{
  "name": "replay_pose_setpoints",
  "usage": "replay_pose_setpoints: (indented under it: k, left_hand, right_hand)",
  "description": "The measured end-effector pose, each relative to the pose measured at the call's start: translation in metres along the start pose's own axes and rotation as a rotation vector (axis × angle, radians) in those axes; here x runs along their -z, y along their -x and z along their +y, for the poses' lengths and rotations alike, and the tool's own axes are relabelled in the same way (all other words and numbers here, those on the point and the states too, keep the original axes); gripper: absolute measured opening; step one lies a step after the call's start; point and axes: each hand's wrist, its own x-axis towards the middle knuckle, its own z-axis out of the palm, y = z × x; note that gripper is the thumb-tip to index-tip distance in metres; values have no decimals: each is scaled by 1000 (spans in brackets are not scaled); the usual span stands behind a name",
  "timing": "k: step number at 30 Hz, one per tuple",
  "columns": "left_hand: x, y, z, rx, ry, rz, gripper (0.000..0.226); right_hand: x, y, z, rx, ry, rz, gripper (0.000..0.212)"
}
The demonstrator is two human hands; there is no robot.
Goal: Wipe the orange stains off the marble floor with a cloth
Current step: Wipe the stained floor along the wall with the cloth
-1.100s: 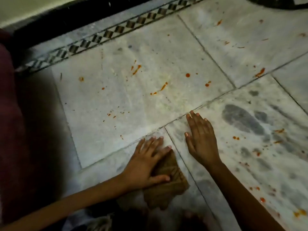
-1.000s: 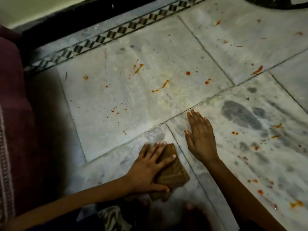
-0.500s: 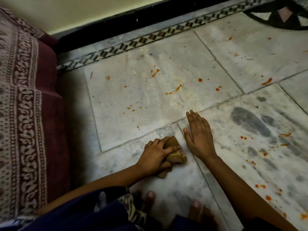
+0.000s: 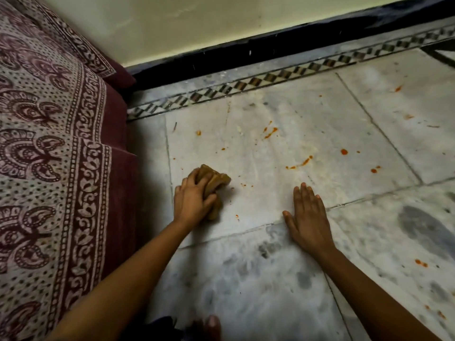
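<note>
Nearest, right hand [image 4: 307, 217] spread flat on the marble floor [image 4: 246, 279], fingers straight, bracing across a tile joint to the right of the cloth. Left hand [image 4: 193, 200] curled round the bunched brown cloth [image 4: 214, 183], pressing it onto the pale tile. Just right of the cloth, fine orange specks [image 4: 243, 185]; beyond it, larger orange streaks [image 4: 299, 163] and drops [image 4: 344, 151], not yet wiped. Best done by pushing outward from the cloth with firm downward pressure, refolding to a clean face when soiled. Left of the cloth, patterned bedspread [image 4: 49, 143]; far beyond, checkered border [image 4: 246, 84]. No legible writing or brand.
</note>
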Motion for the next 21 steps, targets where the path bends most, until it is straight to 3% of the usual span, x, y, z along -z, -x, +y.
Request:
replay_pose_setpoints:
  k: [3,8,12,16,18,21]
  left_hand:
    - [-17,-29,2,55,60,-51,77]
    - [-43,-59,38,30,36,-93,64]
    - [-50,-47,56,-181,-63,-157,70]
    - [-55,-9,24,-493,-164,-112,61]
    - [-51,-8,1,-452,-179,-83,60]
    - [-43,-33,-1,-251,-159,-106,63]
  right_hand:
    - [-7,-4,11,-15,24,-26,79]
    - [-18,-1,14,-36,-5,-5,71]
    - [-19,-1,13,-38,9,12,67]
    - [-17,-1,12,-50,12,7,67]
    - [-18,-1,13,-51,10,15,67]
    - [-20,-1,13,-47,13,12,68]
